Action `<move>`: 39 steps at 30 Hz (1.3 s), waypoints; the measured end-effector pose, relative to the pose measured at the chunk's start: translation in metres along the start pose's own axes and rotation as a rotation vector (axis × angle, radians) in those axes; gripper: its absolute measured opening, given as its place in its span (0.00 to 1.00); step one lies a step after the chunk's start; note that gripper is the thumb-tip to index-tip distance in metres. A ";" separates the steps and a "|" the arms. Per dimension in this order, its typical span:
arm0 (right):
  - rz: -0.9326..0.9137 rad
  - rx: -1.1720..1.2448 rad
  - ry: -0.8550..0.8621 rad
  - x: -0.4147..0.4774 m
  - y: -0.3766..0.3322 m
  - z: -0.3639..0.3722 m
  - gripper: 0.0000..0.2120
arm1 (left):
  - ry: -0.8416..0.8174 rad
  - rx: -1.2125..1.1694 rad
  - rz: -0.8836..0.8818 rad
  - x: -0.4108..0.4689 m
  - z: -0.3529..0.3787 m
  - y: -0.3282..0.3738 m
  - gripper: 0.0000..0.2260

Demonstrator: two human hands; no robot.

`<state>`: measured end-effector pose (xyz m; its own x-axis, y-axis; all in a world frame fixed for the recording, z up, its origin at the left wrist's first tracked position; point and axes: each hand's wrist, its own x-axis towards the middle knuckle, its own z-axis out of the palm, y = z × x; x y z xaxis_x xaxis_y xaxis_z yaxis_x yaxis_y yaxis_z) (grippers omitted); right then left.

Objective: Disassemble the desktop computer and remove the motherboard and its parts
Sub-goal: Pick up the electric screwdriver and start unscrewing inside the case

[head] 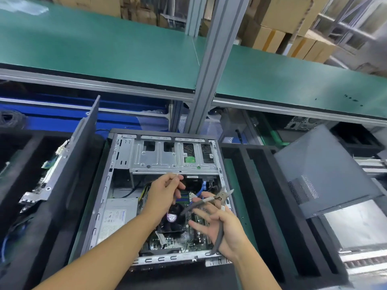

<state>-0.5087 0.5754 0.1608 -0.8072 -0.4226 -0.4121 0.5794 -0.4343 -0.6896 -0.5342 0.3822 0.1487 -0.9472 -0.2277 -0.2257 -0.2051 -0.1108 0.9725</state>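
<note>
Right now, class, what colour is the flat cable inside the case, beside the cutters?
Blue. The cable shows best in the head view, the only one.

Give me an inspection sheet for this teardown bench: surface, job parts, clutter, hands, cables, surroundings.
Surface: black foam tray holds the open computer case.
Job's things: motherboard, cooler fan and power supply sit inside the case.
Clutter: removed side panel lies at right.
Hands: left hand pinches a small pale piece, too blurred to identify; right hand holds cutters above the board.
Cables: blue cable runs below the drive cage.
Surroundings: green shelf, cardboard boxes behind.
</note>
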 end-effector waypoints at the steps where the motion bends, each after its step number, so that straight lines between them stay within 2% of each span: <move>1: -0.002 0.025 -0.009 -0.001 0.000 -0.001 0.28 | 0.004 0.017 -0.019 0.001 -0.002 0.001 0.09; 4: 0.019 0.016 -0.040 0.000 0.000 0.002 0.28 | -0.059 0.147 -0.037 -0.004 -0.002 0.004 0.10; 7: 0.050 -0.099 -0.065 0.003 0.000 0.008 0.29 | -0.134 0.313 -0.047 -0.014 -0.001 0.005 0.12; 11: 0.089 -0.123 -0.087 0.013 0.000 0.012 0.30 | -0.175 0.121 -0.109 -0.033 -0.009 0.003 0.12; 15: 0.127 -0.004 -0.143 0.018 0.004 0.013 0.30 | -0.002 0.139 0.006 -0.048 -0.023 0.012 0.09; 17: 0.143 0.017 -0.165 0.017 0.005 0.015 0.30 | 0.072 0.023 0.011 -0.056 -0.031 0.018 0.08; 21: 0.178 0.027 -0.191 0.010 0.007 0.025 0.30 | 0.113 -0.216 -0.006 -0.072 -0.048 0.030 0.11; 25: 0.218 0.073 -0.266 0.004 0.020 0.056 0.28 | 0.144 -0.376 -0.028 -0.087 -0.073 0.031 0.09; 31: 0.310 -0.011 -0.369 -0.010 0.071 0.128 0.28 | 0.127 -0.638 -0.084 -0.129 -0.150 0.018 0.13; 36: 0.398 -0.075 -0.416 -0.021 0.135 0.190 0.27 | 0.200 -0.654 -0.114 -0.193 -0.236 -0.009 0.10; 39: 0.464 -0.135 -0.475 -0.026 0.178 0.228 0.27 | 0.297 -0.677 -0.144 -0.232 -0.283 -0.028 0.10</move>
<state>-0.3592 0.3276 0.1849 -0.3228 -0.8585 -0.3985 0.8100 -0.0327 -0.5855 -0.2386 0.1643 0.1572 -0.7963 -0.4072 -0.4473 -0.0343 -0.7079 0.7055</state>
